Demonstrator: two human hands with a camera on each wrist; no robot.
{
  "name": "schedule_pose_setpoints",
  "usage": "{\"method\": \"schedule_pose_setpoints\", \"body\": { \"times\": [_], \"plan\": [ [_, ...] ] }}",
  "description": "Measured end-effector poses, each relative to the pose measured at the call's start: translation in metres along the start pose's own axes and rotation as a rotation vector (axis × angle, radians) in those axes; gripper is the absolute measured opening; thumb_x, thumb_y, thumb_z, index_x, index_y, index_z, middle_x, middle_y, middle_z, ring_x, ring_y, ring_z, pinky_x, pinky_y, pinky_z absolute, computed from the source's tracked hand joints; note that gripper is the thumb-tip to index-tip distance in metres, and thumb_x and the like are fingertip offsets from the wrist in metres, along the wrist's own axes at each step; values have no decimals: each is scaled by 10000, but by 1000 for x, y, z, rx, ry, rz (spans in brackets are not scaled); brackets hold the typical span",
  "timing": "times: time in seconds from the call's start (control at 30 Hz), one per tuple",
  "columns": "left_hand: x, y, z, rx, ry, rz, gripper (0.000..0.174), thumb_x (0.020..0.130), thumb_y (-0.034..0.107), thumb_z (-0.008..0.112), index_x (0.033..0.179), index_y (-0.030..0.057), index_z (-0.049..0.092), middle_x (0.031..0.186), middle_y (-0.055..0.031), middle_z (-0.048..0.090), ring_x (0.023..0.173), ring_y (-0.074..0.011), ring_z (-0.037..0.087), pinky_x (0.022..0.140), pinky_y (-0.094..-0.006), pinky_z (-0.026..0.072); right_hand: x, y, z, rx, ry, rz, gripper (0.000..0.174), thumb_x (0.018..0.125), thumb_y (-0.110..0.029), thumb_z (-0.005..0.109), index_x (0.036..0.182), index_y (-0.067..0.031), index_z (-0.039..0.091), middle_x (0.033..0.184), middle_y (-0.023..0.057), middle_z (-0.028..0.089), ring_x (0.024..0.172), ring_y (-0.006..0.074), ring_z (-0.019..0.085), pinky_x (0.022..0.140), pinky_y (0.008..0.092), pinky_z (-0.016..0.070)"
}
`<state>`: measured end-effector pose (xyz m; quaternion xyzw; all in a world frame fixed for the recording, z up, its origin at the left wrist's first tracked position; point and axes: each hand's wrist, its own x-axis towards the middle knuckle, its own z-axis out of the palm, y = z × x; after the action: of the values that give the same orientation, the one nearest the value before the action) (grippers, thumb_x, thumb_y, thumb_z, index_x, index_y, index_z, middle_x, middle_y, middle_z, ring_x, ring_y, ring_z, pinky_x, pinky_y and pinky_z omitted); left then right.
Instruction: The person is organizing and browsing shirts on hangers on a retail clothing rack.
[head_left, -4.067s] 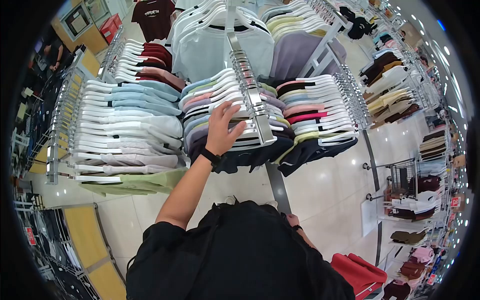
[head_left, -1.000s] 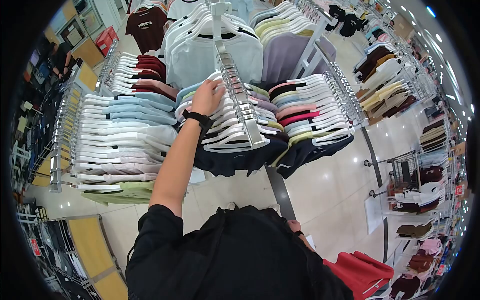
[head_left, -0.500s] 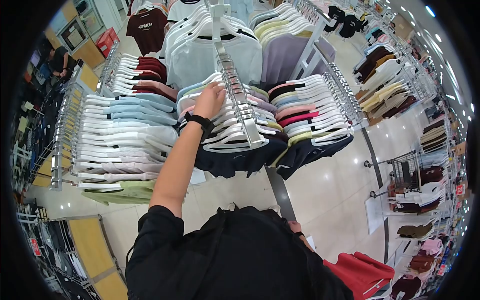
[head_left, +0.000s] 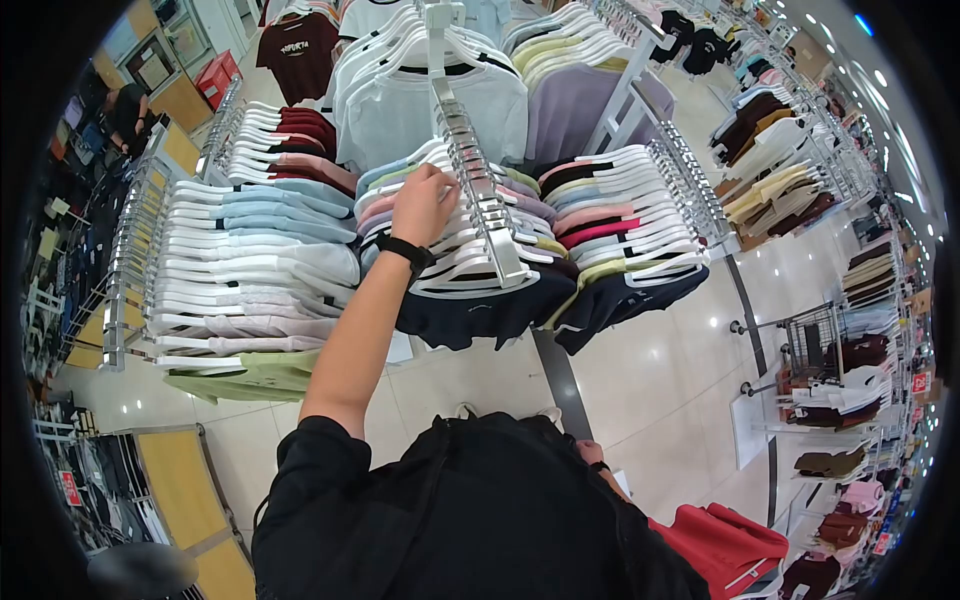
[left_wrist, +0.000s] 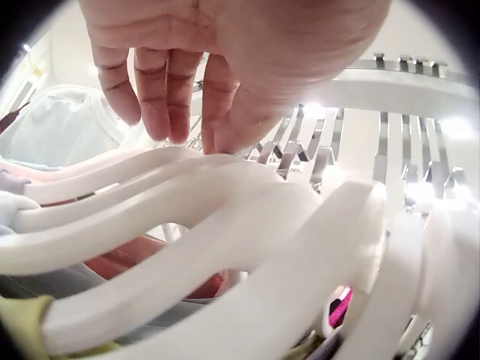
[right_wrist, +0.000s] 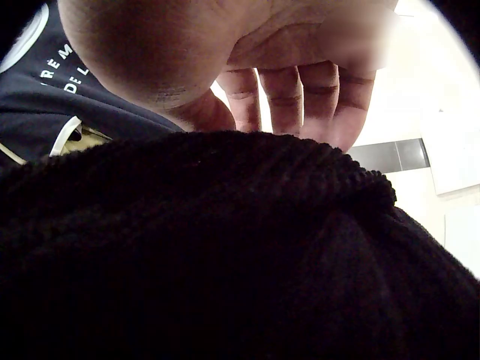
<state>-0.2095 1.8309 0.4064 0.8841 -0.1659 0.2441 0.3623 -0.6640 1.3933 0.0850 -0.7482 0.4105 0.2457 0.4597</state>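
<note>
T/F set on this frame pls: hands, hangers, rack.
1. The left hand touches the white hangers on the sloped rack arm. True.
2. A red shirt hangs frontmost on that arm. False: frontmost is a dark navy shirt.
3. A black band sits on the left wrist. True.
4. Both hands are up at the rack. False: the right hand is low by the person's side, against black fabric.

White hangers point(head_left: 452, 268); navy shirt point(head_left: 480, 312); black ribbed garment point(right_wrist: 225, 247).
</note>
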Motion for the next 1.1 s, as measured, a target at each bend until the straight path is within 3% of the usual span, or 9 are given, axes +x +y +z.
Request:
{"method": "schedule_pose_setpoints", "body": {
  "times": [0.1, 0.17, 0.3, 0.37, 0.43, 0.67, 0.83, 0.93, 1.1],
  "plan": [
    [-2, 4, -2, 59, -26, 15, 261, 970, 239, 690, 1133, 48, 761, 1124, -179, 740, 990, -392, 713, 893, -468, 547, -5, 0, -2, -6, -7, 9, 203, 1005, -185, 629, 1132, -49, 710, 812, 86, 729, 624, 173, 683, 495, 317, 507],
    [1, 6, 0, -91, -253, -277, 237, 948, 220, 715, 1105, 53, 775, 1109, -176, 720, 1021, -381, 695, 908, -456, 540, -5, 1, -3, -9, -15, 18, 203, 1005, -185, 631, 1134, -49, 708, 811, 85, 729, 624, 172, 683, 495, 315, 507],
    [-5, 8, -4, 124, 28, 38, 305, 977, 261, 673, 1136, 12, 751, 1034, -182, 761, 989, -415, 707, 905, -478, 543, -2, 1, -5, 12, -2, 20, 201, 1005, -181, 634, 1137, -45, 703, 820, 87, 732, 625, 173, 684, 497, 316, 510],
    [-6, 5, 0, 76, 8, -2, 330, 976, 265, 677, 1165, 2, 737, 1055, -196, 759, 985, -420, 709, 904, -479, 543, -2, 5, -3, 6, -1, 18, 202, 1005, -181, 636, 1138, -43, 703, 824, 87, 733, 624, 173, 684, 498, 318, 511],
    [0, 5, -1, -109, -192, -297, 296, 931, 217, 729, 1155, 24, 752, 1090, -188, 705, 1027, -392, 681, 919, -456, 536, -1, 6, -4, 1, -18, 15, 203, 1005, -178, 637, 1137, -38, 701, 831, 89, 734, 620, 175, 682, 502, 318, 514],
    [-6, 4, 1, 69, -14, -60, 382, 978, 296, 699, 1188, -23, 723, 1017, -218, 766, 929, -369, 727, 862, -431, 545, -6, 8, -3, 15, -15, 20, 203, 1003, -177, 629, 1136, -44, 704, 828, 89, 731, 617, 172, 680, 509, 321, 525],
    [-5, 2, 0, -66, -196, -243, 339, 975, 280, 685, 1162, 2, 742, 958, -224, 757, 892, -381, 730, 843, -455, 548, -6, 2, -3, -18, -18, 16, 205, 1000, -174, 630, 1137, -40, 705, 824, 85, 725, 616, 168, 677, 513, 319, 530],
    [-11, 19, -12, 121, -61, -46, 325, 963, 259, 688, 1173, 18, 745, 1149, -215, 738, 1008, -397, 715, 881, -458, 548, -5, 0, -2, -20, -15, -17, 204, 999, -174, 630, 1133, -41, 706, 821, 82, 721, 612, 166, 671, 513, 318, 529],
    [-10, 10, -2, -111, -220, -163, 410, 953, 263, 713, 1278, 15, 678, 1189, -195, 721, 1061, -387, 700, 953, -441, 538, -7, 2, -1, 7, -23, -26, 206, 995, -180, 630, 1122, -39, 710, 817, 80, 717, 610, 164, 663, 517, 315, 528]
  ]
}}
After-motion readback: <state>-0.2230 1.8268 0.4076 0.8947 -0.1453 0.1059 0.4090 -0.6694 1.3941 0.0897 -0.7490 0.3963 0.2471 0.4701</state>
